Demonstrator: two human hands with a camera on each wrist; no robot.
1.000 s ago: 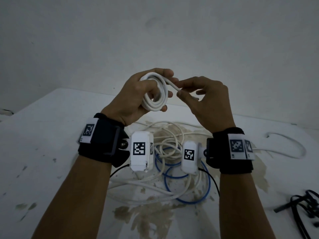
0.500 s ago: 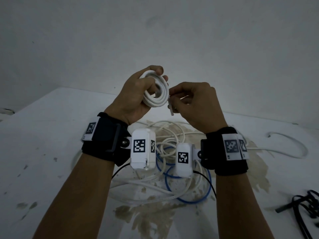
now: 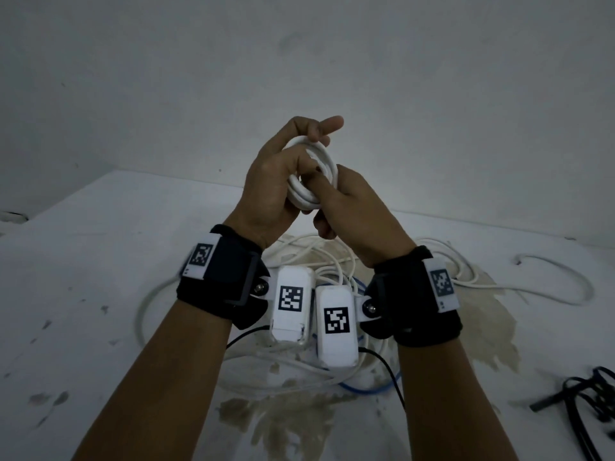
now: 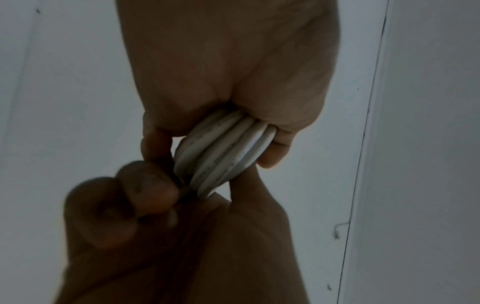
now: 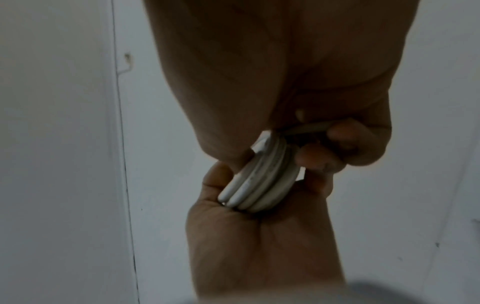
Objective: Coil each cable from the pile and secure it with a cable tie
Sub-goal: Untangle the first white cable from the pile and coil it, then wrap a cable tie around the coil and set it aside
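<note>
Thick white round-section cable coil (image 3: 312,174): left hand (image 3: 269,191) grip clasps the loops; right hand (image 3: 352,214) pinches, seemingly, its loose end; keep loops pressed flat while tucking.

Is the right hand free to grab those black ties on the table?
Probably not yet. The right hand is pinching the white coil that the left hand holds up. The black ties lie uncovered on the table, to its right.
</note>
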